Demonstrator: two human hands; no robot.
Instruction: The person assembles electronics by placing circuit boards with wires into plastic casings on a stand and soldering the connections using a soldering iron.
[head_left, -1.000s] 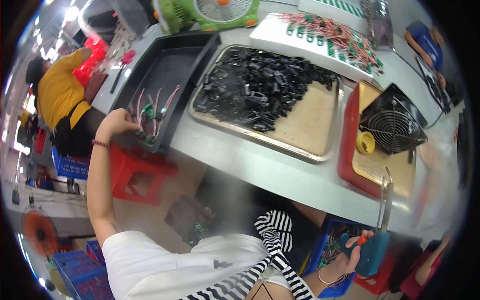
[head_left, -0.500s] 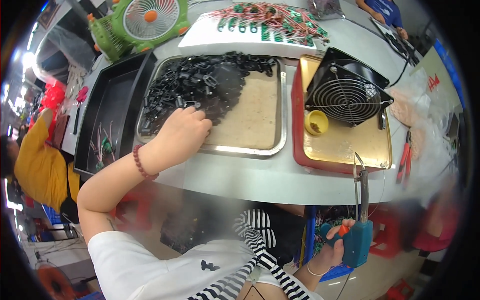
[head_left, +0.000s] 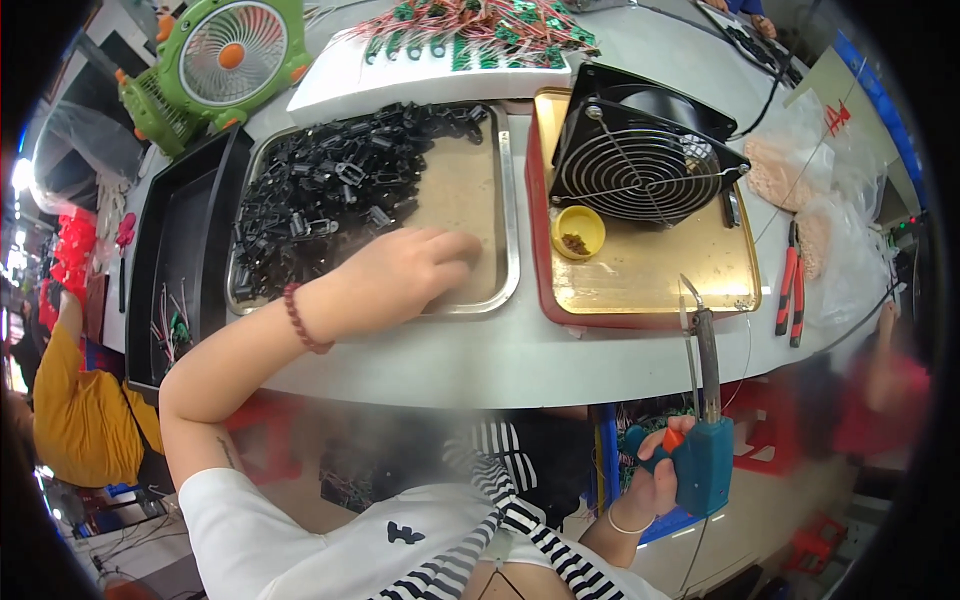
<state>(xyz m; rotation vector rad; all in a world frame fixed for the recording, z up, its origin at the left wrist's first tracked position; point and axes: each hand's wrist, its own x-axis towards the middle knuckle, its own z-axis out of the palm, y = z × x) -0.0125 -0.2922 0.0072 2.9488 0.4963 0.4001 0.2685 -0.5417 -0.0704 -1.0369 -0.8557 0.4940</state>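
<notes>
My left hand (head_left: 408, 275), with a beaded bracelet at its wrist, hovers over the lower right part of a metal tray (head_left: 507, 200). Its fingers are curled in and slightly blurred; whatever they hold is hidden. Small black plastic parts (head_left: 330, 170) lie heaped over the tray's left and back. Low on the right, my right hand (head_left: 655, 480) is closed round the teal handle of a soldering gun (head_left: 705, 465) with an orange-red trigger. The gun's bent tip points up, at the front edge of a gold-coloured tin lid (head_left: 650, 285).
A black fan with a wire guard (head_left: 645, 185) and a yellow cup (head_left: 578, 234) stand on the lid. Red-handled pliers (head_left: 790, 290) lie to its right. A black bin (head_left: 180, 240) flanks the tray. Behind are a green fan (head_left: 230, 60) and wired green boards (head_left: 490, 30) on white foam.
My left hand has moved right, from the heap of black parts to the tray's barer side. The view has shifted, so the table's things appear further left. My right hand keeps its grip.
</notes>
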